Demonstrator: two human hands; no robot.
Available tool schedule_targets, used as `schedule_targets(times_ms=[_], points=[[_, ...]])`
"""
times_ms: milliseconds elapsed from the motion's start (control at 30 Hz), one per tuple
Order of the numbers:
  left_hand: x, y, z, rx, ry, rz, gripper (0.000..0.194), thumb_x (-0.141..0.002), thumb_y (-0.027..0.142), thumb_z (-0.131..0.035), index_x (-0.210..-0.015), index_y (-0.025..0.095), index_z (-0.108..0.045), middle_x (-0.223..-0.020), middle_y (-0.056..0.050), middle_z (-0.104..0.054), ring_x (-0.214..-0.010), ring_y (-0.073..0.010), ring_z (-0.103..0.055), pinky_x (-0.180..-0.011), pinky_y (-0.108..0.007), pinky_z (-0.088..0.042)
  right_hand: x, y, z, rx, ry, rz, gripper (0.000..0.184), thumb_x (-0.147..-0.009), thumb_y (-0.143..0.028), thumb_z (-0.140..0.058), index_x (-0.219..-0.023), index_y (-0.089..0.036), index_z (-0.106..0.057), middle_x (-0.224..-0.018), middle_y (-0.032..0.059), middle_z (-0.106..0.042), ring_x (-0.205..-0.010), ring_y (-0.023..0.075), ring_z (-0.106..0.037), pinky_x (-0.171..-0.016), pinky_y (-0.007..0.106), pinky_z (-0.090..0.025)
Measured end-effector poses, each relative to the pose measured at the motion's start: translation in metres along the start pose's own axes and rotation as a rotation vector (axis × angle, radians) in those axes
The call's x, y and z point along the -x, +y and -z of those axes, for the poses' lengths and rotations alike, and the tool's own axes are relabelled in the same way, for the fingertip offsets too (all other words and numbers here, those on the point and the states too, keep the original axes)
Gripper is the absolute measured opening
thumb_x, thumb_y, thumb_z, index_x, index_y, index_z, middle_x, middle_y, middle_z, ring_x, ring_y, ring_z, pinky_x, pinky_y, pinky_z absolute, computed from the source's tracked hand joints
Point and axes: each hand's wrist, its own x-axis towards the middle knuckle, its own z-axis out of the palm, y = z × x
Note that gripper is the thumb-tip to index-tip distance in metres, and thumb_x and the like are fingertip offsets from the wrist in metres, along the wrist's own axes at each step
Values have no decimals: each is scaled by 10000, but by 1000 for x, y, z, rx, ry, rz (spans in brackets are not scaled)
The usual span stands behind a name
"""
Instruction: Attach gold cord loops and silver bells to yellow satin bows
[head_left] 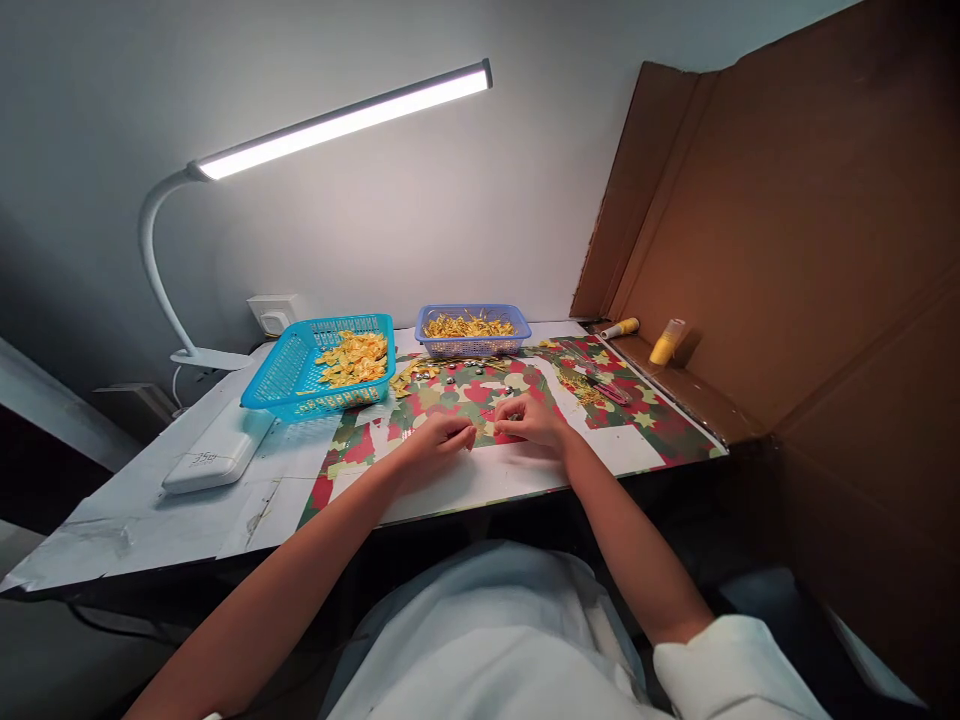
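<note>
Camouflage-patterned covering [442,398] is strewn with silvery pieces [451,380] at twelve o'clock from the left hand [444,438] and right hand [529,420], whose fingertips are pinched narrow; what is held cannot be told. Golden strands [469,325] are contained by the purple basket [474,348] at twelve, yellow pieces [355,358] by the blue basket [289,365] at ten.
</note>
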Motion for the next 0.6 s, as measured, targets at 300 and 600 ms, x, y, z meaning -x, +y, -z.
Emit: schedule_targets(times_ms=[300,600], points=[[0,0,0,18,17,39,312,-923,342,-582,-1162,142,-595,-1132,-79,-634,-949,-216,-643,-803,-402,-560,-1,8,4,-66,24,-28,304,-793,-299,-473,-617,-150,-672,-684,45,-636,-639,134,-544,-556,246,-404],[0,-1,0,47,33,47,318,-921,345,-584,-1166,142,-595,-1143,-78,-630,-962,-224,-641,-810,-408,-558,0,5,-3,33,-20,-18,218,-732,-383,-698,-746,-166,-722,-739,20,-647,-626,117,-509,-569,240,-382]])
